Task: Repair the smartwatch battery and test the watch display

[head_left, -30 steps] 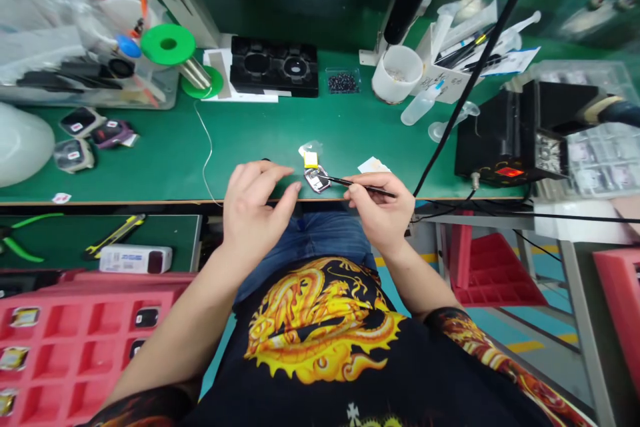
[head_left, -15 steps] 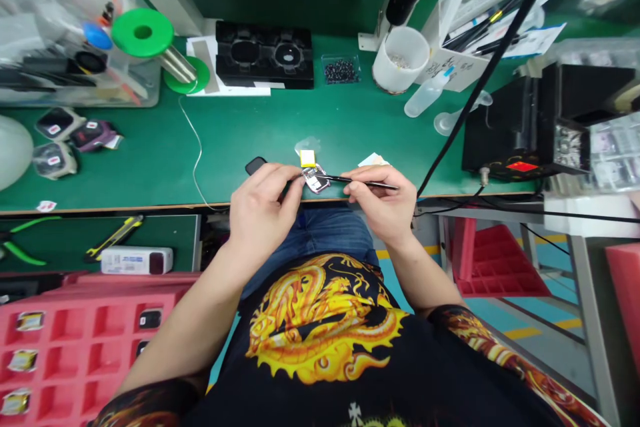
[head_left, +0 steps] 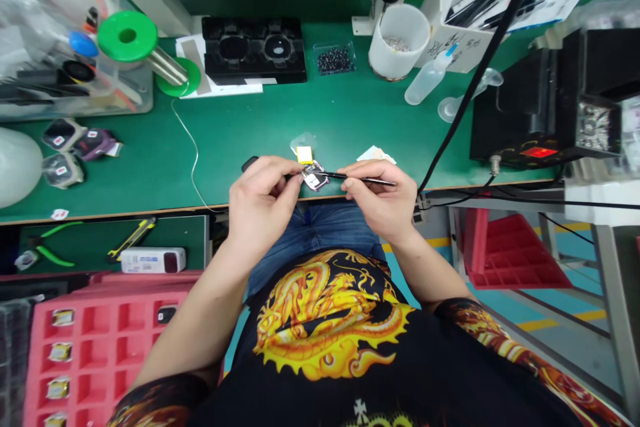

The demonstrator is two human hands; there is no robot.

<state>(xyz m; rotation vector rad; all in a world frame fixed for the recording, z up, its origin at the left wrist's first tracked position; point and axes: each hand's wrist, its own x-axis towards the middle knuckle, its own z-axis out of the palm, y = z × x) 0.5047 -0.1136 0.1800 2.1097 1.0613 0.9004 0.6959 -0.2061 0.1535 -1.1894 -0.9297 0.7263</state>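
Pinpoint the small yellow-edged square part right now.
Head view, near the middle: the yellow-edged square part is at the far edge of the small opened device, just beyond the fingertips of the left hand.

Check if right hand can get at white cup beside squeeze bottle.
Probably yes: mostly bare green benchtop separates the right hand from the cup, with only white paper in between and the black cable off right. It holds a thin black tool, though, so grasping may need that put down.
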